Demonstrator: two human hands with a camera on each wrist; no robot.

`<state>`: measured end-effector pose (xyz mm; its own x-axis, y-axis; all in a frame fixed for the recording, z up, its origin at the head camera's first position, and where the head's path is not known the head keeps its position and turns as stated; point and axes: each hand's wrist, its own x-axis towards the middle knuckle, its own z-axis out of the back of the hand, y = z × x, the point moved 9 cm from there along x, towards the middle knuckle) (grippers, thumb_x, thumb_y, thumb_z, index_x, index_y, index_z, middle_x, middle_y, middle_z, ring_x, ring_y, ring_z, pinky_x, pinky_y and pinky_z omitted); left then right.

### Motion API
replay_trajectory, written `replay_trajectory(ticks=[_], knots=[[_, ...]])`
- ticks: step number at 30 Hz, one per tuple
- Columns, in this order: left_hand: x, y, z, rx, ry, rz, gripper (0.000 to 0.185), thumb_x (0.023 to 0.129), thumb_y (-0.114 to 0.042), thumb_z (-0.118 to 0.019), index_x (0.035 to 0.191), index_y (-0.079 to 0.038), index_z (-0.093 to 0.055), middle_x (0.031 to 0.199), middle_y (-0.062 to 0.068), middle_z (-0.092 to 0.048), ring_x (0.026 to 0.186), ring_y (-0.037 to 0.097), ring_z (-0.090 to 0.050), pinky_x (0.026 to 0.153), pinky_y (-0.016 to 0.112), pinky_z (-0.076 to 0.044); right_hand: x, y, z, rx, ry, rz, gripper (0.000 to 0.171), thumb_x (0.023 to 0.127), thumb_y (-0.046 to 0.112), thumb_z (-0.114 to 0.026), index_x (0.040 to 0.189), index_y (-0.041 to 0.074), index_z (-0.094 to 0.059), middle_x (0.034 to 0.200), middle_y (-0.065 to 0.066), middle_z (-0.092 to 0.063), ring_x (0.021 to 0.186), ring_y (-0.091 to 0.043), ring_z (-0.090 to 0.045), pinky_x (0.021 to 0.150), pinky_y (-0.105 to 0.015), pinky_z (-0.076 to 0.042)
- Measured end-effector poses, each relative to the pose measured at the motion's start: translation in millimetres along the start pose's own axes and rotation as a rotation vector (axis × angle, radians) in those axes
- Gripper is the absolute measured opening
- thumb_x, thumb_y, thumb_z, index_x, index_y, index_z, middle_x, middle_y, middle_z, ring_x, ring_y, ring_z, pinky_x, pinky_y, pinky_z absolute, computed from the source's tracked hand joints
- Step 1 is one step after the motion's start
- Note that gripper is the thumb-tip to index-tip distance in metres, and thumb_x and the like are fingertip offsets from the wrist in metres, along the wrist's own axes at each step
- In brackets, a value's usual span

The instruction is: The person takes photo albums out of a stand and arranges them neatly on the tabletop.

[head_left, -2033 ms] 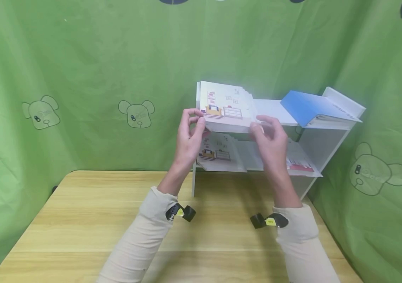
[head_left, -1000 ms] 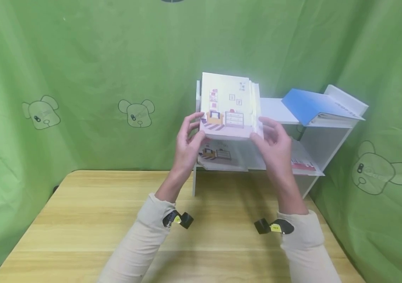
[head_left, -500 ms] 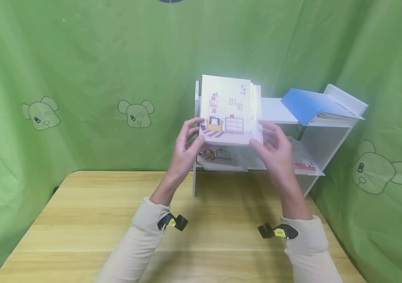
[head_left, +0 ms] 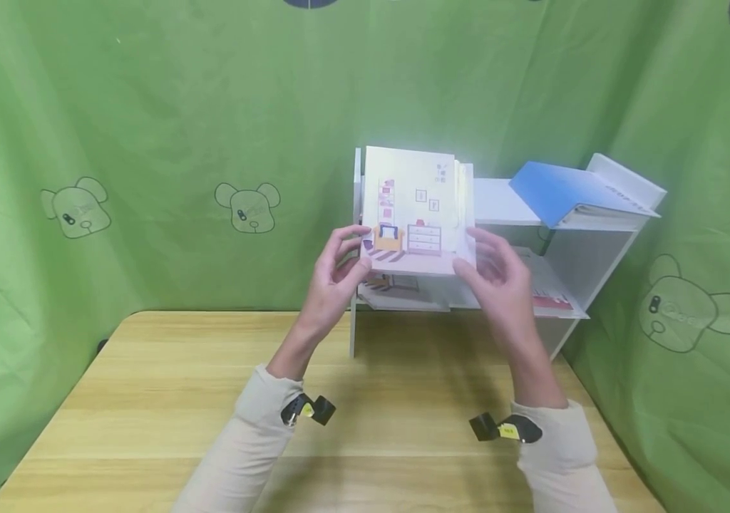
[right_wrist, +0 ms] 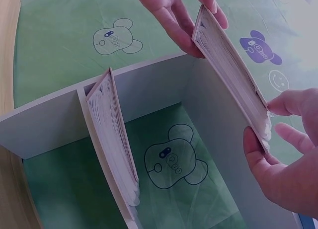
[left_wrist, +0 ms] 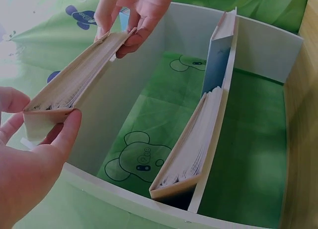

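Observation:
Both hands hold a thick white-covered book (head_left: 410, 206) with an armchair and a chest of drawers drawn on its front. Its cover is tilted up toward the head camera, in front of the upper shelf's left end. My left hand (head_left: 335, 276) pinches the lower left corner, thumb on the cover. At the lower right edge, my right hand (head_left: 501, 279) grips between thumb and fingers. Both wrist views show the book's page edges (left_wrist: 79, 75) between its covers, with the book (right_wrist: 233, 72) close over the shelf unit's upper board.
The white shelf unit (head_left: 496, 201) stands at the back right of the wooden table (head_left: 211, 399). A blue binder (head_left: 570, 192) lies on its upper board at the right. Below lies a similar book (head_left: 403, 296), with a red-and-white item (head_left: 551, 301) farther right. Green cloth (head_left: 166, 121) hangs behind.
The book rose off the upper shelf and tilted further toward the head camera. Since then both hands have drawn it slightly down and nearer, their grips staying on the same edges.

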<state>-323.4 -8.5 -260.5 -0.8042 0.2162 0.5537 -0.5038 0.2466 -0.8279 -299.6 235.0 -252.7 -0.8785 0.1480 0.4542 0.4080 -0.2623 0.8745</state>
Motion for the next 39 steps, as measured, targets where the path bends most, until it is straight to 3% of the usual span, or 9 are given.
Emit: replay_trajectory(ticks=[15,23,31,39], knots=[[-10.6,3.0,-5.6,-0.005,0.039,0.015,0.043,0.1,0.001,-0.049,0.141,-0.008,-0.046,0.142,0.022,-0.054,0.122,0.037,-0.061,0.097,0.041,-0.058,-9,-6,3,-0.016,0.016,-0.015,0.048,0.097,0.029,-0.072,0.143,0.021,-0.06,0.146,-0.003,-0.055,0.13,-0.026,-0.058,0.098,-0.025,-0.055],[-16.5,6.2,-6.0,0.014,0.047,0.015,0.043,0.099,0.0,-0.051,0.141,-0.008,-0.046,0.143,0.022,-0.052,0.126,0.035,-0.059,0.097,0.04,-0.058,-14,-7,1,0.057,0.054,0.01,0.047,0.098,0.018,-0.071,0.144,0.016,-0.059,0.152,-0.005,-0.049,0.134,-0.033,-0.054,0.092,-0.024,-0.057],[-25.3,6.9,-2.5,0.031,0.068,-0.034,0.043,0.096,0.003,-0.053,0.138,-0.005,-0.045,0.138,0.02,-0.054,0.115,0.037,-0.062,0.092,0.043,-0.06,-20,-12,-3,0.104,0.067,0.036,0.047,0.096,0.012,-0.072,0.142,0.01,-0.06,0.154,-0.008,-0.047,0.138,-0.038,-0.049,0.094,-0.025,-0.056],[-32.3,9.2,-4.4,0.031,0.068,-0.044,0.044,0.096,0.003,-0.054,0.139,-0.005,-0.046,0.139,0.018,-0.055,0.114,0.034,-0.062,0.098,0.045,-0.057,-26,-15,-1,0.13,0.065,0.064,0.049,0.095,0.006,-0.072,0.142,0.007,-0.06,0.151,-0.011,-0.049,0.137,-0.04,-0.049,0.094,-0.027,-0.056]])
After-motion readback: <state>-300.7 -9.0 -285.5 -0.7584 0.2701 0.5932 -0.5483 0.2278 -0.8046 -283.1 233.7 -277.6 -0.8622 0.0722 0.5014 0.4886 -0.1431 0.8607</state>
